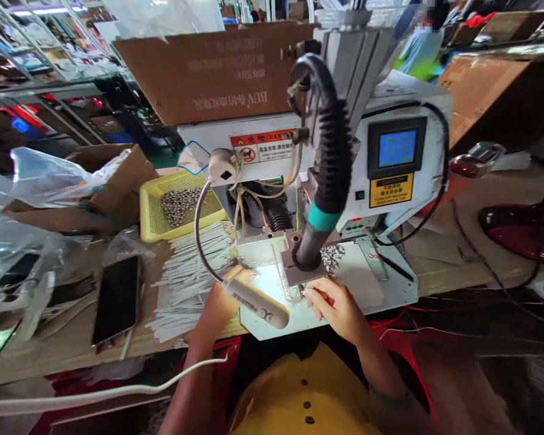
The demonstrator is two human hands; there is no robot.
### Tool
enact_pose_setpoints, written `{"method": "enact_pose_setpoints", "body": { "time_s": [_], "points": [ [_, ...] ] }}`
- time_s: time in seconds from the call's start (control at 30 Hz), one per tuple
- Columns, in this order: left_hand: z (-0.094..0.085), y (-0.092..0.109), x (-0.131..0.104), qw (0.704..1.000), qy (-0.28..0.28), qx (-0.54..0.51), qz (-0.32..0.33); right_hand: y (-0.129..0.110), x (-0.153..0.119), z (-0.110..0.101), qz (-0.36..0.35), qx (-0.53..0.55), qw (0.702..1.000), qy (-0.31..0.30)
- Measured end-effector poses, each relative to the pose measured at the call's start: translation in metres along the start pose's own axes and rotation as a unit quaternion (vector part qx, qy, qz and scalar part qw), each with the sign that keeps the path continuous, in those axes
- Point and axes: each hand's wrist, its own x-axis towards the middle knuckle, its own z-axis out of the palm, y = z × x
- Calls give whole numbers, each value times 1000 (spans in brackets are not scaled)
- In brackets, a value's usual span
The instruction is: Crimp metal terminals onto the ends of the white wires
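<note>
My right hand (333, 305) is beside the metal head block (301, 266) of a bench machine. Its thumb and index finger are pinched together; whatever lies between them is too small to name. My left hand (229, 296) rests at the left of the lit white work plate (272, 329), near a heap of thin pale strips (185, 284). A grey gooseneck lamp (258, 305) covers part of that hand, so its grip is unclear. Small shiny parts (333, 260) lie on the plate behind my right hand.
A yellow basket (147, 211) of small metal parts stands behind the strips. A phone (118, 299) lies at the left. The machine bears a screen (398, 148) and a thick black hose (333, 157). Cardboard boxes (226, 78) stand around it. A person (419, 51) is in the background.
</note>
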Motion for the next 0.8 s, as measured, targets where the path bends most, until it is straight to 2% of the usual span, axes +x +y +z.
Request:
{"method": "enact_pose_setpoints", "body": {
  "time_s": [0.1, 0.27, 0.33, 0.4, 0.53, 0.6, 0.67, 0.8],
  "points": [
    [-13, -1, -8, 999, 1, 49, 18, -2, -4, -2, -1, -20, 1000, -6],
    [-57, -15, -22, 980, 129, 147, 30, -2, -12, -7, 16, -46, 999, -8],
    [-72, -26, -23, 973, 155, 169, 18, -1, -15, -7, 18, -57, 998, -24],
    [-81, -37, -23, 973, 154, 174, 6, -2, -17, -4, 13, -81, 995, -59],
    [-85, -48, -22, 981, 125, 148, 3, -10, -23, 2, -15, -153, 978, -143],
    [-84, -48, -24, 984, 125, 125, 3, -14, -25, 3, -36, -181, 970, -157],
    [-82, -46, -25, 986, 137, 93, -5, -15, -28, 1, -49, -191, 971, -133],
    [-73, -41, -25, 989, 144, 9, -30, -4, -26, -10, -65, -208, 976, -28]
  ]
}}
